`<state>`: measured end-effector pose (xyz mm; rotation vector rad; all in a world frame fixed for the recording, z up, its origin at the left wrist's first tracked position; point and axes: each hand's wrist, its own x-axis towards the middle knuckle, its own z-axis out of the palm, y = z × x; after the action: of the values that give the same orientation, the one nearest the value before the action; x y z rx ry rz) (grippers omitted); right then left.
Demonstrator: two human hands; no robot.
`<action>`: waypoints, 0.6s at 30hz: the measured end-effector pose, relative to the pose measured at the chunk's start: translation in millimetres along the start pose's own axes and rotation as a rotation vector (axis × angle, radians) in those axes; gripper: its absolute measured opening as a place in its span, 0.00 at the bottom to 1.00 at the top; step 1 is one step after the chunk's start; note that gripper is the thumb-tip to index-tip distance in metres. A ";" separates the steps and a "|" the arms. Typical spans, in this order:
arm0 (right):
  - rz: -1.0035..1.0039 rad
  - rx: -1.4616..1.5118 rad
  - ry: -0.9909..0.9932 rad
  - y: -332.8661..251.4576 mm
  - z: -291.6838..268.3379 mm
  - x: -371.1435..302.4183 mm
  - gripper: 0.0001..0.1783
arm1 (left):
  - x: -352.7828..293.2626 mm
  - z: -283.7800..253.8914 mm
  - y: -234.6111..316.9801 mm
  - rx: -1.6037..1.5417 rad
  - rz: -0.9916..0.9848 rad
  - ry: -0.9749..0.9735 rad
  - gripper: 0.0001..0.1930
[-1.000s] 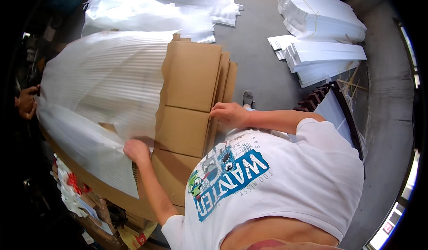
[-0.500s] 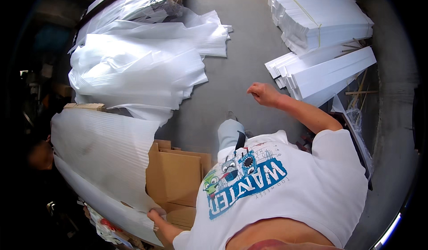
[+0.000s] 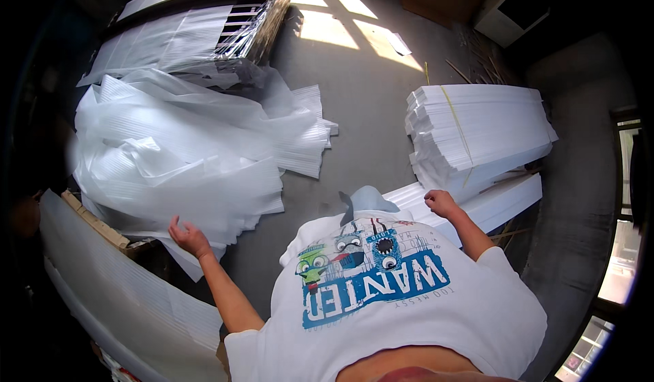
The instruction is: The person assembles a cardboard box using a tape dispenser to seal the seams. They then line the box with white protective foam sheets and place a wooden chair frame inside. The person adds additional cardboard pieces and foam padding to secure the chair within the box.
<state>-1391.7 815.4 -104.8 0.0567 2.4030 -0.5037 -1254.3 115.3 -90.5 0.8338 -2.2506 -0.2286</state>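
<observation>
Since the earlier frame, the right hand (image 3: 443,203) dropped onto the bundled foam-sheet stack (image 3: 477,130), fingers curled; the left hand (image 3: 187,235), half open, touched the loose foam sheets (image 3: 177,164) left of that stack: light, floppy, probably best gripped by an edge.

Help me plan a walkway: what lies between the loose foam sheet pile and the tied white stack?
Bare grey concrete floor separates foam sheet pile from tied stack, head view.

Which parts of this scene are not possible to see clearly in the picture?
- Head view: the left hand touches the pile of white foam sheets; its fingertips curl out of sight, so grip is unclear.
- The right hand is closed against the lower white stack; its palm is hidden.
- The dark fisheye rim hides the left edge.
- The shirt covers the floor below.
</observation>
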 end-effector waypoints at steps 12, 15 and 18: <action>-0.163 0.031 -0.065 -82.8 -170.6 367.2 0.14 | -15.8 340.8 220.3 -0.219 -0.590 -1.105 0.19; -0.030 0.132 -0.040 -99.3 -244.4 470.1 0.12 | -26.0 350.8 230.4 -0.048 -0.569 -1.581 0.19; -0.279 -0.120 0.070 -154.0 -304.8 574.5 0.11 | -14.1 385.6 240.2 -0.081 -0.665 -1.567 0.18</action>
<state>-2048.3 734.4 -199.8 -0.3226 2.5181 -0.4891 -1629.1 281.0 -287.1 1.6772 -3.0741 -1.7775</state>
